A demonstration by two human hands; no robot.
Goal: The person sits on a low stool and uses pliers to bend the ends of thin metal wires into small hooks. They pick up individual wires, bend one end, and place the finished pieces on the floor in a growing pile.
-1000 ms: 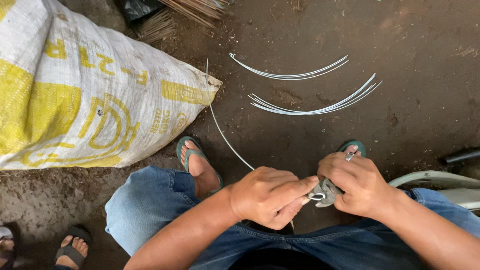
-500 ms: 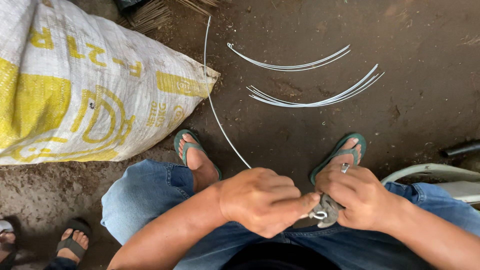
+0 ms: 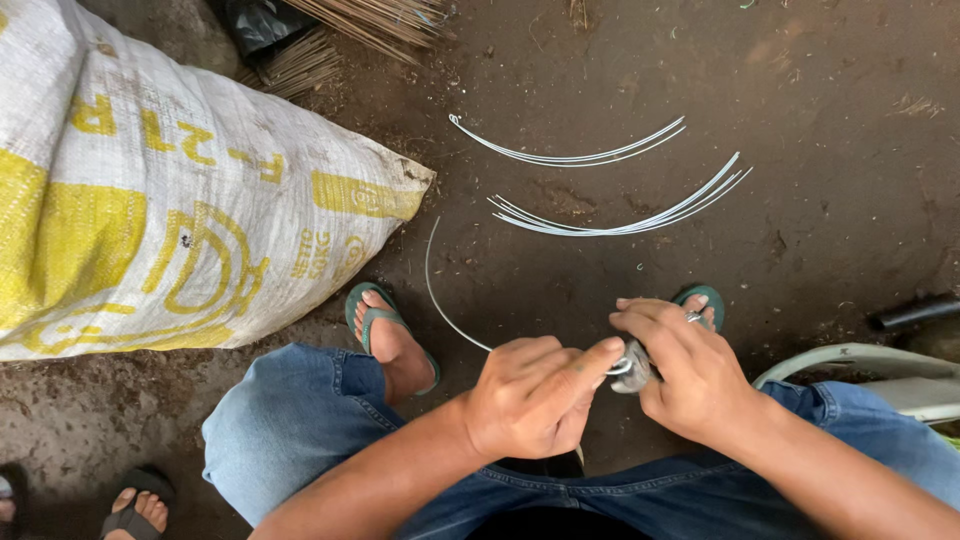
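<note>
The wire (image 3: 440, 305) curves up from the left hand (image 3: 535, 395), which is closed around its near end, index finger pressed toward the small grey tool (image 3: 632, 366). The right hand (image 3: 680, 375) is wrapped around that tool, and both hands touch, just above the knees. Wire's free tip ends near the sack (image 3: 180, 200) corner, not touching it. Two bundles of curved wires (image 3: 600, 190) lie on the dirt floor (image 3: 830, 130) further out, well apart from the hands, with bare ground between. A pale chair rim (image 3: 860, 355) sits close on the right. Compared to half a second back, the wire's visible length is way shorter and its tip sits lower.
</note>
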